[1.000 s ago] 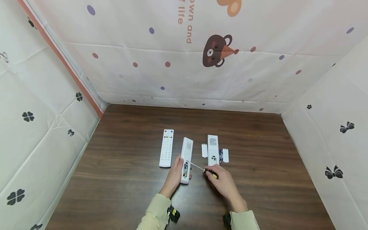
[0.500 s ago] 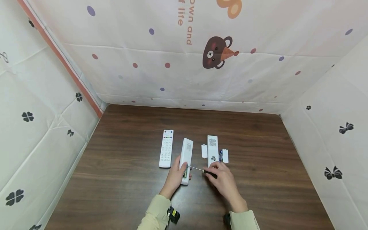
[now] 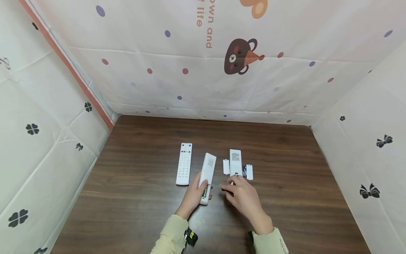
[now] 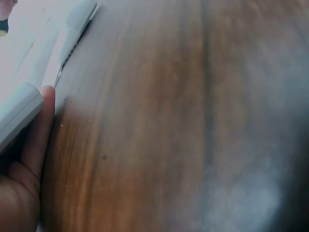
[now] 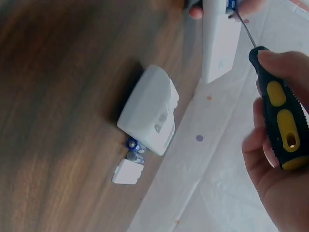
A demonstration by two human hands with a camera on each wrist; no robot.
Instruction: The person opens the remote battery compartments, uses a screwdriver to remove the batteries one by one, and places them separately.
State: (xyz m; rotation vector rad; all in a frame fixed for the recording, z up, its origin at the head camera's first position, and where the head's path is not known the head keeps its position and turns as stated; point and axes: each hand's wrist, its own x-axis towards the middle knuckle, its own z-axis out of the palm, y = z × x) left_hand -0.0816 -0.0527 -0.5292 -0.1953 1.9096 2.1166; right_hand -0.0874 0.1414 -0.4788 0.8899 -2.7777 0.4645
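Observation:
My left hand [image 3: 191, 197] grips a white remote control [image 3: 208, 167] with its back facing up. Its battery bay is uncovered, and a green battery [image 3: 204, 192] shows inside. The left thumb lies at the upper end of that bay. In my right hand [image 3: 246, 199] is a small screwdriver, whose black and yellow handle [image 5: 277, 104] shows clearly in the right wrist view. Its thin metal shaft [image 5: 245, 28] reaches into the bay, close to the left thumb and a blue battery end [image 5: 231, 5]. What exactly the tip touches is hidden.
A second white remote [image 3: 235, 160] lies back up behind my right hand. Battery covers [image 3: 226, 167] [image 3: 249, 172] flank it, with blue batteries [image 3: 244, 171] alongside. Left of the held remote, another remote [image 3: 184, 164] lies buttons up. Patterned cloth walls enclose the table.
The left thumb has moved up onto the battery bay. My right hand has shifted slightly left and the screwdriver tip nearer to me. The held remote leans a little more to the right.

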